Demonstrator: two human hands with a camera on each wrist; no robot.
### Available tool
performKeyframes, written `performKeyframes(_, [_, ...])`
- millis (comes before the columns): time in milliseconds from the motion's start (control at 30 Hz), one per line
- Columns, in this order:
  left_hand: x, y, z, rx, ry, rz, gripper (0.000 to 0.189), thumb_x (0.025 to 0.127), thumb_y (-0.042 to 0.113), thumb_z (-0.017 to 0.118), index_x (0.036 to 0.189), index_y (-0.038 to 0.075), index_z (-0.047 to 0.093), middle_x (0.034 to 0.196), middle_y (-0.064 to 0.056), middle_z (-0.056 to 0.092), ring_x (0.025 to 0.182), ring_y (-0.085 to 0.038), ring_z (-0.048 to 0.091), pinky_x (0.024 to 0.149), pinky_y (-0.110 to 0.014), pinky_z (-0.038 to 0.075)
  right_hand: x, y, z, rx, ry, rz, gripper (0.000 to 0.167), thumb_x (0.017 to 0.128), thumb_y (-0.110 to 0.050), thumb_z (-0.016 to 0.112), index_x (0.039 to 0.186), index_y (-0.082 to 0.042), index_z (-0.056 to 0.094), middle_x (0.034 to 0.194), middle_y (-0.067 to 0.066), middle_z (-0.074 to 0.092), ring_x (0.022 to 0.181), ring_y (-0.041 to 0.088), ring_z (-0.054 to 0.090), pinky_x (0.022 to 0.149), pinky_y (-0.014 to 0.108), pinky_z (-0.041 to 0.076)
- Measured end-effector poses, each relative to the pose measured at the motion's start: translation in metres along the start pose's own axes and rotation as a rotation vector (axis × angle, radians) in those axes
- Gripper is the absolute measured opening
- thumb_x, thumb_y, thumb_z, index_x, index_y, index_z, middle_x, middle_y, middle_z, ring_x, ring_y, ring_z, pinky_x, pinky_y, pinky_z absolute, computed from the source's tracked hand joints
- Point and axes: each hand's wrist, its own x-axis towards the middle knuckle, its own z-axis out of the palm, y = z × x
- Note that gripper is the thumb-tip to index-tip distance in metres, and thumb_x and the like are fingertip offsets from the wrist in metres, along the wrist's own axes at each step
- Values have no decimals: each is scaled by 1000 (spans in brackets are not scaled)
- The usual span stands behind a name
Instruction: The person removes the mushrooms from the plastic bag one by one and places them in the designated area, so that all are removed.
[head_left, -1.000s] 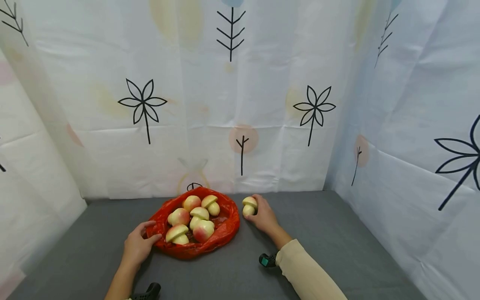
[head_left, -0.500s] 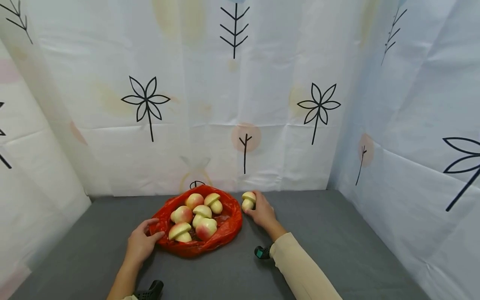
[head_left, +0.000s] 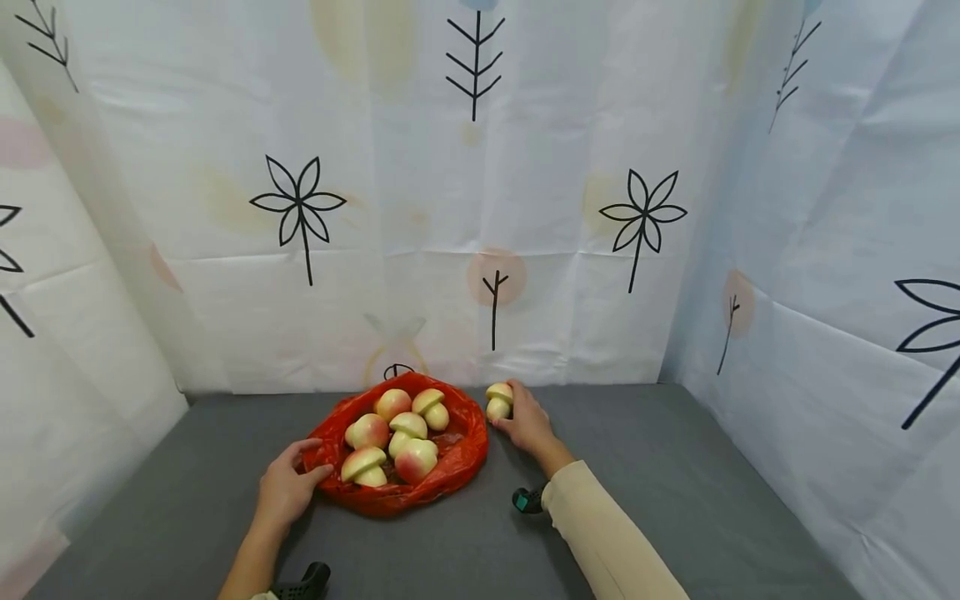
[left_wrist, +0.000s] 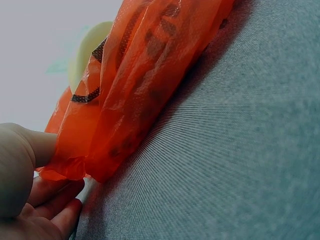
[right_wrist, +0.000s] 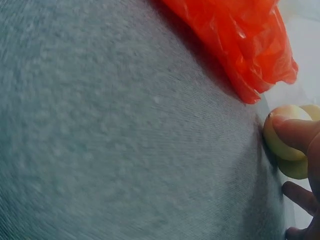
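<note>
A red plastic bag (head_left: 375,502) lies spread open on the grey surface, with several mushroom-shaped pieces (head_left: 408,425) inside, pale yellow-green with pink blushes. My left hand (head_left: 285,487) pinches the bag's left rim; in the left wrist view the thumb (left_wrist: 44,147) presses against the red film. Just right of the bag, my right hand (head_left: 528,425) holds another mushroom-shaped piece (head_left: 498,404) upright, its cap on top. That pale piece (right_wrist: 285,132) shows under the thumb in the right wrist view, at or very near the cloth. A gap separates it from the bag.
Grey cloth (head_left: 637,500) covers the table. White printed curtains (head_left: 555,208) stand close behind the bag and along both sides. Dark wrist devices sit at the left wrist (head_left: 303,582) and the right wrist (head_left: 527,500).
The view has shifted slightly. My right hand and its mushroom-shaped piece have moved a little closer to the bag. The left hand keeps its place on the rim.
</note>
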Motion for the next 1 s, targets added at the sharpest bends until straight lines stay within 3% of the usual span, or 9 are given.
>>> performKeyframes(300, [1,-1,2,4,2,-1,50,89,19,70,132,2,51,127,-32,55,110,-42,53,89,-57,42,3,11,-1,-1,27,-59,71,82,-19,79,141,-4,40,131,19,53,112,39,52,91,54,42])
performKeyframes(1000, [-1,2,2,-8,-2,-16,50,89,17,70,133,2,51,128,-32,54,113,-43,51,92,-59,39,4,12,-1,14,30,-7,79,82,-25,80,147,-12,38,137,16,50,118,40,49,92,58,40])
